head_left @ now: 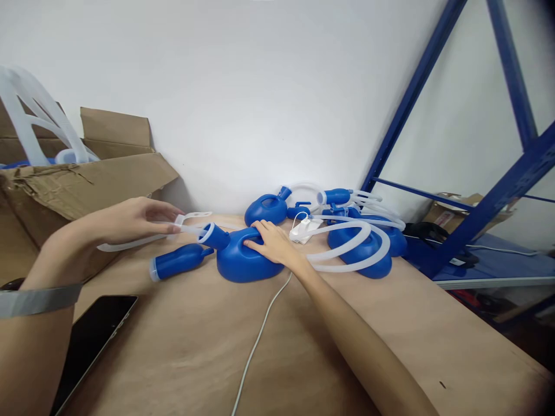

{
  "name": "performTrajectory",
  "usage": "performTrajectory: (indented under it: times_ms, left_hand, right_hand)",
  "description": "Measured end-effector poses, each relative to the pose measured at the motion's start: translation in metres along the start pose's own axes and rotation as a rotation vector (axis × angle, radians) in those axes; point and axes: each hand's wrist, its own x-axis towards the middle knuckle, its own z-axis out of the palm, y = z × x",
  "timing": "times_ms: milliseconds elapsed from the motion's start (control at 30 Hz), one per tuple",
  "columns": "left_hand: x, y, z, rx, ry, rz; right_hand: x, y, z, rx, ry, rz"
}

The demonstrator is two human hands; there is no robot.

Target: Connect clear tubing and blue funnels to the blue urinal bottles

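R hand (pixel 271 242) flat on blue jug (pixel 243 260); L hand (pixel 134 219) pinching clear tube (pixel 130 241).

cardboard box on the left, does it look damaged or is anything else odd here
Yes: the box has a torn, ragged flap along its top edge, bent outward over the table. Behind the blue bottle under the right hand, other bottles and clear tubes lie in a tangled heap against the wall. Nothing looks spilled.

- I read this as a stockroom or packing area.
- Blue steel racking (pixel 515 173) at right.
- Torn cardboard box (pixel 87 179) at left.
- Identical blue plastic bottles (pixel 359 245) heaped at the far wall.
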Motion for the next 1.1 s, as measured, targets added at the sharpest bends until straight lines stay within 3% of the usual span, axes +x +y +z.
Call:
performTrajectory:
  times_ms: [133, 267, 467, 767, 1100]
  left_hand:
    - [0.010, 0.018, 0.021, -0.067, -0.113, 0.113]
    - [0.018, 0.026, 0.035, -0.158, -0.088, 0.206]
    - [0.021, 0.026, 0.036, -0.197, -0.081, 0.195]
    - [0.021, 0.047, 0.037, 0.015, 0.019, 0.113]
    - [0.019, 0.046, 0.043, 0.046, 0.036, 0.184]
  right_hand:
    - [-0.003, 0.003, 0.005, 0.033, 0.067, -0.010]
    - [-0.005, 0.003, 0.009, 0.100, 0.107, -0.007]
    - [-0.004, 0.005, 0.007, 0.166, 0.076, 0.026]
    - [-0.007, 0.005, 0.005, 0.182, 0.071, 0.035]
    - [-0.009, 0.007, 0.001, 0.191, 0.069, 0.033]
